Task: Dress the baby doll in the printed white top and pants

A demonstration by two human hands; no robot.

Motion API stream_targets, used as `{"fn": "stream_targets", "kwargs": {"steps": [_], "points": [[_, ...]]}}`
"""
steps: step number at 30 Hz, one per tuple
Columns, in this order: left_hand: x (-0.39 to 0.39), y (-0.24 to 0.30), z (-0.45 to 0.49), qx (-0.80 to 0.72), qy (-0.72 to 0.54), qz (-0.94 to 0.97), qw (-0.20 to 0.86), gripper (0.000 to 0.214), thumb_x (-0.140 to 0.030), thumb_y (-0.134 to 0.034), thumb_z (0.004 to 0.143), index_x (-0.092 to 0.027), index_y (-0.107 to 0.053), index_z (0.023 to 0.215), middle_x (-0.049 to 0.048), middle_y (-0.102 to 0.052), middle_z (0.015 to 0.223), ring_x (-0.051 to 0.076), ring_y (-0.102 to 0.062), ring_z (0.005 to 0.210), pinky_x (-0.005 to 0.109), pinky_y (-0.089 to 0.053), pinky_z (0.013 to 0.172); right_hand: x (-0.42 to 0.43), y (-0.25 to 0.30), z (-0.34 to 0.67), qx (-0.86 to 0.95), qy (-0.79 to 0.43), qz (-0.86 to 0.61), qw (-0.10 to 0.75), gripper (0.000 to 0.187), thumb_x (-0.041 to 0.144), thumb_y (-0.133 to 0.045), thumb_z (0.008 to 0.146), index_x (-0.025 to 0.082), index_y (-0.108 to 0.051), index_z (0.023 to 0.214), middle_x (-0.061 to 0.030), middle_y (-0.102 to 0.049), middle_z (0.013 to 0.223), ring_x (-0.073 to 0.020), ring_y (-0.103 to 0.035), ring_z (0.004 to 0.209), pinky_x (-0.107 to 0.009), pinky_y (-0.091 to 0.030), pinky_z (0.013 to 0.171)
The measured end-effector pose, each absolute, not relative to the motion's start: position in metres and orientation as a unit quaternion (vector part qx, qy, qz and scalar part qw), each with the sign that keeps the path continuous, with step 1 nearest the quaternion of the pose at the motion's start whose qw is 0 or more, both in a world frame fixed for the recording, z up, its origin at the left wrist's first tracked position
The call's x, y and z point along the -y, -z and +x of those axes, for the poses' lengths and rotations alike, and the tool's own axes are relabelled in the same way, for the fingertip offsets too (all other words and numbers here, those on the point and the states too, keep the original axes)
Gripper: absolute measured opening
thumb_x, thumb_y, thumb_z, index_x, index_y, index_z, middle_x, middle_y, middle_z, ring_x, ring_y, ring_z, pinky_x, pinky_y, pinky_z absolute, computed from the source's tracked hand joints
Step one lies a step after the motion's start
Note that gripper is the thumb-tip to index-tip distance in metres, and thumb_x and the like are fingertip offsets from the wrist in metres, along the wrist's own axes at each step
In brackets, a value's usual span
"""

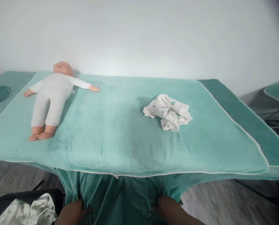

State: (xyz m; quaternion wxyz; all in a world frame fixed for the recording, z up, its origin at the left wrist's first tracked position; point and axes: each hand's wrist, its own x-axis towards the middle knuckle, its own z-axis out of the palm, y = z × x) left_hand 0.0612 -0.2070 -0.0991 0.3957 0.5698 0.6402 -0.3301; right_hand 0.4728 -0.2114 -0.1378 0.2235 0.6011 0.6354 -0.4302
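A baby doll (51, 95) in a pale grey suit lies on its back at the far left of a table covered by a teal blanket (116, 137). A crumpled white printed cloth (168, 112) sits right of centre. My left hand (72, 212) and my right hand (168, 210) are low at the bottom edge, both pressed against the dark teal fabric (120, 200) that hangs below the table's front. Their fingers are mostly hidden in the folds.
A dark teal cover (242, 115) shows at the table's right side. A black container (24, 206) with white cloth in it stands at the bottom left. More teal bedding (277, 97) lies at the far right. A white wall is behind.
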Motion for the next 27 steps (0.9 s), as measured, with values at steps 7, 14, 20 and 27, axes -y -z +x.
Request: {"fn": "stream_targets", "kwargs": {"steps": [7, 14, 20, 27], "points": [[0.21, 0.114, 0.066, -0.655, 0.341, 0.564, 0.369, 0.049, -0.04, -0.048, 0.098, -0.006, -0.065, 0.129, 0.0251, -0.072, 0.125, 0.038, -0.068, 0.121, 0.046, -0.051, 0.101, 0.203, 0.139, 0.468, -0.669, 0.383, 0.581, 0.261, 0.04, 0.05, -0.064, 0.086, 0.015, -0.083, 0.09, -0.0207, -0.079, 0.099, -0.0369, -0.076, 0.099, -0.037, -0.053, 0.081], [0.22, 0.13, 0.061, -0.643, 0.334, 0.58, 0.373, 0.051, -0.036, -0.041, 0.098, -0.004, -0.064, 0.131, 0.0277, -0.071, 0.124, 0.038, -0.069, 0.121, 0.047, -0.051, 0.1, 0.204, 0.137, 0.471, -0.686, 0.385, 0.566, 0.248, 0.041, 0.046, -0.059, 0.091, 0.013, -0.083, 0.09, -0.0223, -0.079, 0.099, -0.0375, -0.076, 0.099, -0.038, -0.055, 0.082], [0.226, 0.121, 0.058, -0.638, 0.289, 0.601, 0.384, 0.05, -0.04, -0.036, 0.101, -0.009, -0.073, 0.113, 0.0242, -0.076, 0.114, 0.036, -0.072, 0.114, 0.043, -0.052, 0.096, 0.209, 0.137, 0.475, -0.69, 0.383, 0.561, 0.249, 0.042, 0.037, -0.049, 0.095, 0.012, -0.083, 0.097, -0.022, -0.079, 0.102, -0.0358, -0.076, 0.101, -0.037, -0.054, 0.081], [0.232, 0.098, 0.042, -0.615, 0.22, 0.603, 0.458, 0.039, -0.049, -0.05, 0.091, -0.018, -0.07, 0.078, 0.0058, -0.073, 0.084, 0.024, -0.069, 0.086, 0.029, -0.044, 0.07, 0.198, 0.1, 0.476, -0.679, 0.463, 0.514, 0.245, 0.035, 0.042, -0.059, 0.083, 0.018, -0.078, 0.067, -0.0035, -0.063, 0.056, -0.0166, -0.058, 0.057, -0.027, -0.037, 0.057]]}}
